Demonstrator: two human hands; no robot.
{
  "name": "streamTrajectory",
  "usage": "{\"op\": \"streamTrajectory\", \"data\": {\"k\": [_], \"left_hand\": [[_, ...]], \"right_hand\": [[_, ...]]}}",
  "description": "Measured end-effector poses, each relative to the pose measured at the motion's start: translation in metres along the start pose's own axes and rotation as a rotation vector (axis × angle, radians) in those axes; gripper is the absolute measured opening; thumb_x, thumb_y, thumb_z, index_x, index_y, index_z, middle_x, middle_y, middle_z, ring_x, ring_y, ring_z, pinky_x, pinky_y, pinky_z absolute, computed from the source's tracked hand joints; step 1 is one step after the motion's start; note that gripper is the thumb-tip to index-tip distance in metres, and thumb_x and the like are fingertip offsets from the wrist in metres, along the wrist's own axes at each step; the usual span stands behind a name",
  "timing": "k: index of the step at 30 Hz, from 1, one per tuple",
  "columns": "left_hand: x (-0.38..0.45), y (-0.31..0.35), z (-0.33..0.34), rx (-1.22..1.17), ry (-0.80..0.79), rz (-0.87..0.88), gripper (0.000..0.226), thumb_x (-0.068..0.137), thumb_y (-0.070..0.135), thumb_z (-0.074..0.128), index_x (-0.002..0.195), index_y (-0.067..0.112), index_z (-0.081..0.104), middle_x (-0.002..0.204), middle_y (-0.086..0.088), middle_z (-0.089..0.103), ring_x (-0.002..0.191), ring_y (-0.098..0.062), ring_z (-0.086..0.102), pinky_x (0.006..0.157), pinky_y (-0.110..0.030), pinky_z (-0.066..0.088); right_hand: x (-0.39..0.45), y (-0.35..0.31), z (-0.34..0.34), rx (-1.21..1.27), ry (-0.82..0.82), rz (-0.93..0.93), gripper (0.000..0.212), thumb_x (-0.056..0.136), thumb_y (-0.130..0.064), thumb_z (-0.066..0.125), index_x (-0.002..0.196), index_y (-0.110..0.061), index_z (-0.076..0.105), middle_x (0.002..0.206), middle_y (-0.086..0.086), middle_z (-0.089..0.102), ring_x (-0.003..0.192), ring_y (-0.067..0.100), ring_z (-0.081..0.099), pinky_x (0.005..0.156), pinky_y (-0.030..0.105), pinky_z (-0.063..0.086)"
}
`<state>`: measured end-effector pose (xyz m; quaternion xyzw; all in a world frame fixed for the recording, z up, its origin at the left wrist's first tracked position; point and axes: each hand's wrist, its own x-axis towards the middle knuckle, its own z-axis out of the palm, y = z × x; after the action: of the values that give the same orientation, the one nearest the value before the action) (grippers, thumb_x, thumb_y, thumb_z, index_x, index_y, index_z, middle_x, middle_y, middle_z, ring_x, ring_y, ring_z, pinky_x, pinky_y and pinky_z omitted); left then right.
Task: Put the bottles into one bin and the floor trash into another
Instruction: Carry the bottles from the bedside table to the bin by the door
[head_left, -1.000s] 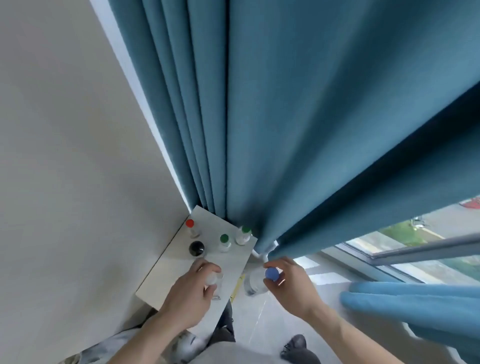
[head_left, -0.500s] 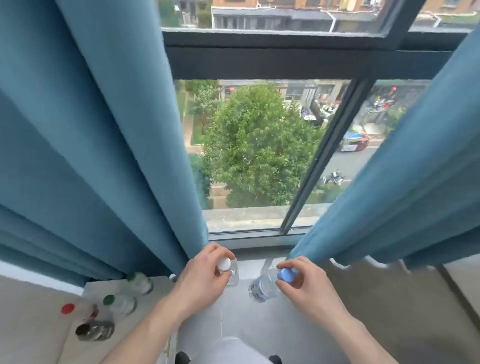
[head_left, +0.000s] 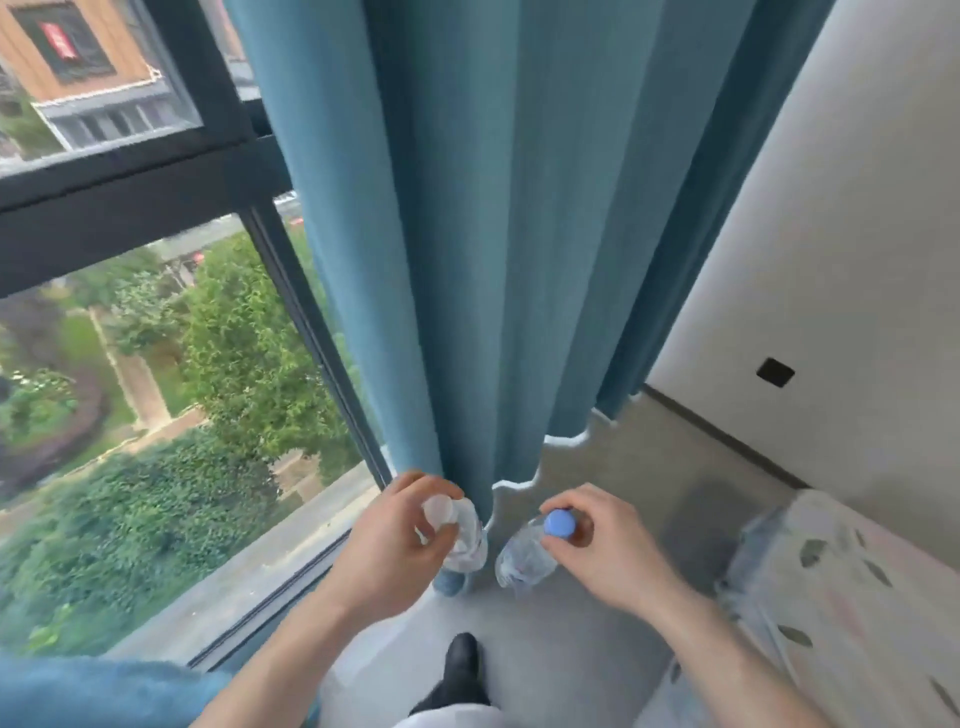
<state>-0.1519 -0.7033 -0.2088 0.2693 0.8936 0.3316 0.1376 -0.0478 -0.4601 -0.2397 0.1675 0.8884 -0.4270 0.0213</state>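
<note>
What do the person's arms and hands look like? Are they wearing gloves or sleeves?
No gloves and no sleeves show. Both forearms are bare from the bottom edge of the picture up to the wrists. The left hand and the right hand are bare too. No watch, ring or bracelet can be seen on either one.

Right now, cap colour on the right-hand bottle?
Blue; the cap shows clearly in the head view, pinched by the right hand.

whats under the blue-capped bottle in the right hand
Grey floor lies beneath the blue-capped bottle, which the right hand holds by the cap in the air. The bottle's body hides the spot directly below it.
</note>
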Motion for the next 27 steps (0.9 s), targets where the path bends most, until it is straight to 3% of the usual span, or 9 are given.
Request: {"op": "streamTrajectory", "data": {"k": [11,18,22,27], "left_hand": [[0.195,0.095,0.071,-0.11,-0.267,0.271,0.025,0.089,0.021,0.067,0.101,0.042,0.064,0.106,0.019,0.06,0.087,-0.008,0.062,0.08,-0.023,0.051],[0.313,0.145,0.099,-0.148,-0.354,0.39,0.023,0.089,0.021,0.067,0.101,0.04,0.064,0.109,0.022,0.06,0.09,-0.007,0.062,0.082,-0.027,0.052],[0.364,0.175,0.118,-0.111,-0.416,0.44,0.022,0.09,0.024,0.067,0.102,0.041,0.063,0.11,0.023,0.058,0.09,-0.003,0.061,0.08,-0.024,0.051],[0.413,0.213,0.146,-0.112,-0.486,0.485,0.021,0.089,0.023,0.067,0.102,0.039,0.064,0.109,0.021,0.06,0.09,-0.005,0.062,0.08,-0.023,0.052]], "right_hand": [[0.046,0.076,-0.123,0.03,0.281,0.288,0.02,0.079,-0.035,0.075,0.097,-0.043,0.069,0.097,-0.025,0.065,0.08,0.0,0.065,0.074,0.02,0.053],[0.094,0.102,-0.19,0.014,0.412,0.401,0.021,0.082,-0.035,0.077,0.098,-0.042,0.067,0.099,-0.023,0.063,0.081,-0.001,0.064,0.07,0.01,0.045],[0.109,0.116,-0.221,-0.015,0.48,0.444,0.024,0.083,-0.036,0.077,0.105,-0.039,0.069,0.102,-0.021,0.062,0.078,0.001,0.065,0.072,0.018,0.051],[0.119,0.144,-0.257,0.008,0.552,0.504,0.024,0.084,-0.039,0.074,0.107,-0.038,0.069,0.102,-0.021,0.063,0.08,-0.001,0.067,0.071,0.018,0.053]]}}
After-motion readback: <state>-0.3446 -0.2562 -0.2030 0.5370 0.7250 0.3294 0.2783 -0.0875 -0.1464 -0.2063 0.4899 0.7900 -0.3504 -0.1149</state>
